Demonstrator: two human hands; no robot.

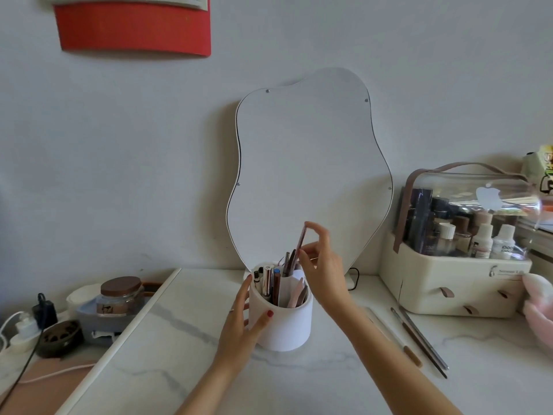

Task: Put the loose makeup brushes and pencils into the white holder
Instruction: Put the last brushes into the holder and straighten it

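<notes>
The right hand [321,259] pinches a slim pink pencil [300,246] near its upper part between thumb and fingertips, just above centre of the frame; this grip is closed on the pencil, whose long axis runs nearly upright, tilted a little to the right at the top, with its lower end already down among the other sticks in the white holder [281,322]. The holder's mouth lies directly below the grip, so the move to come seems a short drop or release straight down. The right wrist is bent, the forearm rising from the lower right. The left hand [242,322] wraps the holder's left side, thumb on its front wall, steadying it on the bench [179,354]. Still loose, at the right of the frame, lie a pale brush [392,333] and two dark pencils [425,342], well apart from the holder and nearer the right hand.
</notes>
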